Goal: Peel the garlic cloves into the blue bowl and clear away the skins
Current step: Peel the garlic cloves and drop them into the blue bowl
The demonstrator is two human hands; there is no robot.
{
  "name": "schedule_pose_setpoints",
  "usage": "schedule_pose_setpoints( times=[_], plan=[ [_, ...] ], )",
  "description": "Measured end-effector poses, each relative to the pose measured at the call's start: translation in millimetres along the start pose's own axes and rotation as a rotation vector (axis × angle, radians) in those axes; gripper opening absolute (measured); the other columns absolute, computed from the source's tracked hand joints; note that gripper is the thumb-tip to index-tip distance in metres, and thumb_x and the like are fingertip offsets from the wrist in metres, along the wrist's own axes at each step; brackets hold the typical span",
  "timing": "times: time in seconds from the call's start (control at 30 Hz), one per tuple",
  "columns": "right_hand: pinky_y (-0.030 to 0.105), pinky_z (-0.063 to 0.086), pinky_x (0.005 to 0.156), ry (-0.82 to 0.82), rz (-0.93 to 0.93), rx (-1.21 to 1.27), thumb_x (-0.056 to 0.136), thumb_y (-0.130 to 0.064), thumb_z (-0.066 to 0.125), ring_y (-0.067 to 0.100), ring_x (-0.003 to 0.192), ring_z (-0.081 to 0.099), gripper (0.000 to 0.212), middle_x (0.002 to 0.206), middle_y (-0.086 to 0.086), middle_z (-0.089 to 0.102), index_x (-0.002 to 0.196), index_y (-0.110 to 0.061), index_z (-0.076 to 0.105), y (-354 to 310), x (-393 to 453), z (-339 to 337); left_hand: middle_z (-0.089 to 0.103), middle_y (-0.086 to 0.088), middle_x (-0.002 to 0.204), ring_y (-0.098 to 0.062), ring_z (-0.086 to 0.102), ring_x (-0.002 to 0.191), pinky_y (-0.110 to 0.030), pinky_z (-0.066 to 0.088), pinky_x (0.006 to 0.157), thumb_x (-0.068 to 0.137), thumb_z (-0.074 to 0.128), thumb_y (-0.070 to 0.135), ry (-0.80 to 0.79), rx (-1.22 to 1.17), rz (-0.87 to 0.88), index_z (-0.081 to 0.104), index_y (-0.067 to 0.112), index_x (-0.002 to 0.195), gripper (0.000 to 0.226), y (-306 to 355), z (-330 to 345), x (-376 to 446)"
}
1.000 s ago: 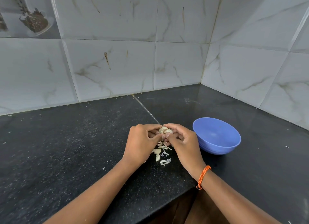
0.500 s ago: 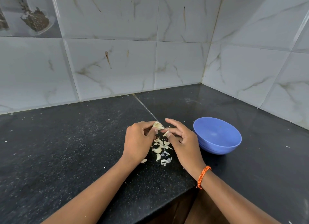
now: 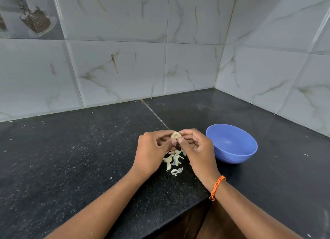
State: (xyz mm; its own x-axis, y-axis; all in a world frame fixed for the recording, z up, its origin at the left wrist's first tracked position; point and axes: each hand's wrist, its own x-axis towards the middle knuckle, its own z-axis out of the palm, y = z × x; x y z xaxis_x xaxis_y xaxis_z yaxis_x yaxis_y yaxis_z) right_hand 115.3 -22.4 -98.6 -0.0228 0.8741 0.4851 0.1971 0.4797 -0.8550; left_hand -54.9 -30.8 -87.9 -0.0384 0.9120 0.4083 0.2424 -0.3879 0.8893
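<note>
Both hands meet above the black counter [image 3: 75, 160]. My left hand [image 3: 151, 153] and my right hand [image 3: 195, 149] pinch one pale garlic piece [image 3: 176, 135] between their fingertips, a little above the surface. Under the hands lies a small heap of garlic cloves and skins [image 3: 174, 161] on the counter. The blue bowl [image 3: 232, 144] stands just right of my right hand; its inside looks bare.
Marbled wall tiles [image 3: 125, 69] close the counter at the back and right, meeting in a corner. The counter's front edge [image 3: 178, 219] runs under my forearms. Small white flecks are scattered over the dark surface. An orange band [image 3: 217, 187] circles my right wrist.
Half a second ago my right fingers had spread away from the garlic piece; now they have closed back onto it, and both hands pinch it together again.
</note>
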Motion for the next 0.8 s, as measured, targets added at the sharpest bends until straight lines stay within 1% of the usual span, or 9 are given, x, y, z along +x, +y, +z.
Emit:
schedule_pose_setpoints(
  times=[0.07, 0.17, 0.3, 0.37, 0.43, 0.53, 0.63, 0.7, 0.8],
  plan=[
    [0.036, 0.063, 0.082, 0.009, -0.006, -0.036, 0.100, -0.012, 0.073, 0.016, 0.096, 0.075, 0.017, 0.098, -0.009, 0.079, 0.110, -0.024, 0.076, 1.6, 0.8, 0.0, 0.084, 0.004, 0.089, -0.017, 0.082, 0.077, -0.039, 0.068, 0.082, 0.098, 0.080, 0.007, 0.040, -0.020, -0.012, 0.084, 0.018, 0.117, 0.022, -1.7, -2.0, 1.5],
    [0.026, 0.059, 0.086, -0.033, -0.014, -0.108, 0.096, -0.013, 0.077, 0.010, 0.102, 0.073, 0.024, 0.102, -0.014, 0.079, 0.114, -0.028, 0.076, 2.0, 1.2, 1.1, 0.084, 0.007, 0.089, -0.011, 0.081, 0.077, -0.039, 0.068, 0.084, 0.097, 0.079, 0.007, 0.089, 0.051, -0.006, 0.083, 0.018, 0.120, 0.025, -6.1, -6.7, 6.2],
    [0.026, 0.057, 0.098, -0.035, -0.028, -0.181, 0.100, -0.017, 0.072, 0.003, 0.113, 0.070, 0.023, 0.112, -0.020, 0.077, 0.119, -0.028, 0.077, 2.7, 0.5, 2.3, 0.080, 0.010, 0.079, -0.007, 0.077, 0.075, -0.036, 0.065, 0.079, 0.100, 0.077, 0.013, 0.060, 0.220, 0.065, 0.085, 0.028, 0.114, 0.022, -7.7, -8.2, 4.8],
    [0.025, 0.059, 0.096, -0.026, -0.031, -0.144, 0.103, -0.019, 0.069, 0.003, 0.110, 0.072, 0.020, 0.111, -0.017, 0.078, 0.120, -0.025, 0.077, -0.2, 0.0, 2.6, 0.077, 0.009, 0.078, -0.011, 0.074, 0.075, -0.041, 0.061, 0.074, 0.102, 0.076, 0.018, 0.003, 0.321, 0.144, 0.085, 0.029, 0.115, 0.020, -8.8, -7.2, 3.9],
    [0.025, 0.062, 0.090, -0.032, -0.049, -0.135, 0.102, -0.022, 0.070, 0.006, 0.105, 0.074, 0.017, 0.108, -0.014, 0.079, 0.118, -0.023, 0.077, -2.0, -0.9, 2.8, 0.075, 0.010, 0.079, -0.010, 0.072, 0.074, -0.040, 0.059, 0.071, 0.102, 0.076, 0.022, -0.052, 0.384, 0.192, 0.083, 0.032, 0.120, 0.022, -8.2, -5.9, 2.8],
    [0.030, 0.064, 0.083, -0.013, -0.032, -0.108, 0.102, -0.018, 0.070, 0.010, 0.096, 0.077, 0.011, 0.098, -0.010, 0.079, 0.111, -0.021, 0.077, -0.3, -0.8, 1.8, 0.079, 0.013, 0.082, -0.005, 0.075, 0.078, -0.037, 0.062, 0.075, 0.100, 0.079, 0.025, -0.075, 0.361, 0.177, 0.082, 0.034, 0.123, 0.025, -5.7, -4.3, 0.6],
    [0.032, 0.065, 0.081, 0.022, -0.013, -0.095, 0.102, -0.015, 0.071, 0.012, 0.090, 0.078, 0.009, 0.093, -0.009, 0.080, 0.106, -0.020, 0.077, 0.5, -0.7, 1.2, 0.082, 0.011, 0.082, -0.008, 0.079, 0.077, -0.042, 0.066, 0.078, 0.099, 0.080, 0.024, -0.057, 0.249, 0.084, 0.085, 0.031, 0.114, 0.017, -5.1, -2.9, 0.7],
    [0.031, 0.065, 0.079, 0.022, -0.010, -0.095, 0.102, -0.013, 0.071, 0.011, 0.088, 0.078, 0.009, 0.090, -0.008, 0.080, 0.105, -0.018, 0.078, 0.2, -0.7, 1.5, 0.083, 0.012, 0.085, -0.007, 0.080, 0.080, -0.043, 0.068, 0.082, 0.100, 0.079, 0.020, -0.072, 0.167, 0.034, 0.086, 0.030, 0.112, 0.017, -5.0, -0.7, -0.3],
    [0.034, 0.066, 0.077, 0.053, -0.021, -0.124, 0.101, -0.012, 0.071, 0.012, 0.086, 0.078, 0.012, 0.092, -0.009, 0.080, 0.106, -0.017, 0.082, 2.6, -0.1, 1.0, 0.083, 0.013, 0.088, -0.014, 0.081, 0.080, -0.049, 0.068, 0.080, 0.102, 0.073, 0.009, -0.074, 0.173, 0.046, 0.086, 0.032, 0.109, 0.028, -6.3, 2.2, -2.2]
  ],
)
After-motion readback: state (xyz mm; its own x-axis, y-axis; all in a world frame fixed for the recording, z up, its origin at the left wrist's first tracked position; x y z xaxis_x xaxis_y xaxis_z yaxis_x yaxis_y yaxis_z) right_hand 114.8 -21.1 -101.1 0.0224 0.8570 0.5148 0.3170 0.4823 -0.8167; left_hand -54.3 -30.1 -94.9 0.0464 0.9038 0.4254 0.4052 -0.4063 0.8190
